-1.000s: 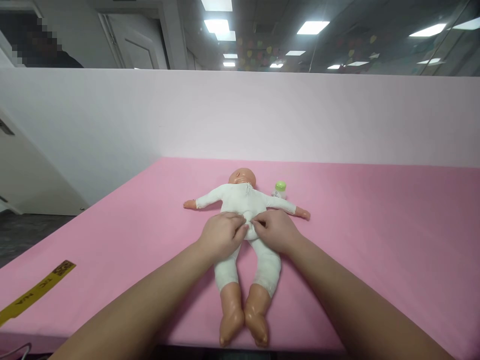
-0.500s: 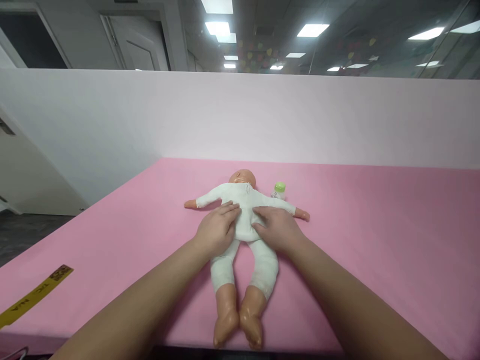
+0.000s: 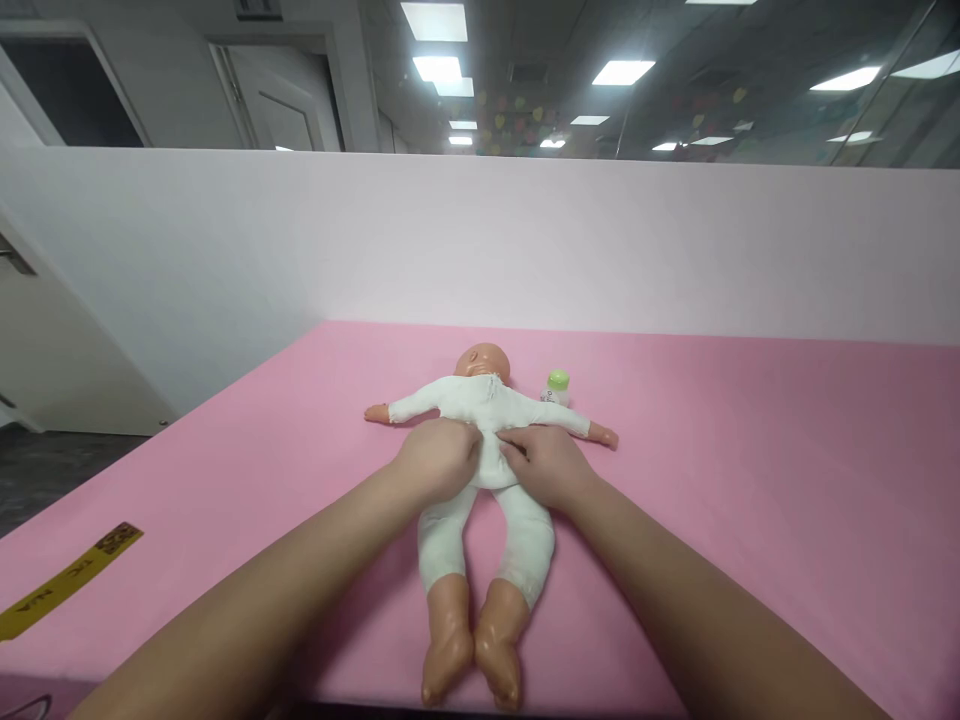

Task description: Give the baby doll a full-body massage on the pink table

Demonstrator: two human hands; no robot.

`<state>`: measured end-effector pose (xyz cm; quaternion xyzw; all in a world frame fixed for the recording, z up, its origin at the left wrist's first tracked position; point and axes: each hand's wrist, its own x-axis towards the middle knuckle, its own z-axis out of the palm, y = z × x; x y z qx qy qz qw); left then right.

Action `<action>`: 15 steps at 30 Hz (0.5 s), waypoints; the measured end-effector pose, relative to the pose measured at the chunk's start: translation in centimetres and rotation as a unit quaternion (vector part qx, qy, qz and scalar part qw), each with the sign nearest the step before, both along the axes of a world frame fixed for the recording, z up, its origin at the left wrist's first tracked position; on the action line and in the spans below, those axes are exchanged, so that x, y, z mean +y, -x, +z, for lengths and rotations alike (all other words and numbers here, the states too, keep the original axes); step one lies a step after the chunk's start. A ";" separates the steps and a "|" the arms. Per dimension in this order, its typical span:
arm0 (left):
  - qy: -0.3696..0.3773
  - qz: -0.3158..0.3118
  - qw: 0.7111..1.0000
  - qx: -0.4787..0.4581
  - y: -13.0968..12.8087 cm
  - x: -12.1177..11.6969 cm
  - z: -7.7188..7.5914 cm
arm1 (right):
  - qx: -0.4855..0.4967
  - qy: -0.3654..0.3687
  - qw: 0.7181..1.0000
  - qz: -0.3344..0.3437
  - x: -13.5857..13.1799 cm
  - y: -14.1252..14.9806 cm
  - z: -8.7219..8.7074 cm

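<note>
A baby doll (image 3: 491, 400) in a white cloth body lies stretched out on the pink table top, its head away from me and its feet towards me. An ear shows on the head; the face does not. My left hand (image 3: 439, 458) rests on the left side of the torso, closed, with its fingertips curled against the cloth. On the torso's right side, my right hand (image 3: 551, 462) is closed too, thumb and forefinger pinched at the cloth near the middle. Exactly how much cloth is between the fingers is hidden.
A small bottle with a green cap (image 3: 557, 385) stands beyond the doll's right-hand arm. Yellow printed tape (image 3: 71, 580) is stuck on the pink table top (image 3: 750, 480) at the left. A white low wall (image 3: 525, 245) rises behind the table's far edge.
My fingers, which lay flatter and straighter on the doll's torso, have curled in. Both hands now sit closed against the cloth. The doll and bottle keep their places; the camera view shifts slightly.
</note>
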<state>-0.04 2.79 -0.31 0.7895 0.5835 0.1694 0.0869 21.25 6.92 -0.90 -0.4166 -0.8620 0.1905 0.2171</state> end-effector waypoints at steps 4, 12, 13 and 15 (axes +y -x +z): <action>0.066 0.087 0.992 0.070 -1.3 0.8 1.4 | 0.028 -0.036 0.999 0.004 0.4 0.2 -0.5; -0.130 0.052 0.987 0.078 -1.2 -0.6 -0.1 | 0.043 -0.107 0.993 0.000 1.1 0.6 -2.4; -0.146 0.049 0.985 0.074 -1.0 -0.7 -0.4 | 0.037 -0.106 0.994 0.000 1.2 0.6 -2.6; -0.150 0.046 0.986 0.059 -0.8 -0.5 -1.1 | 0.023 -0.095 0.995 0.002 1.3 0.6 -2.7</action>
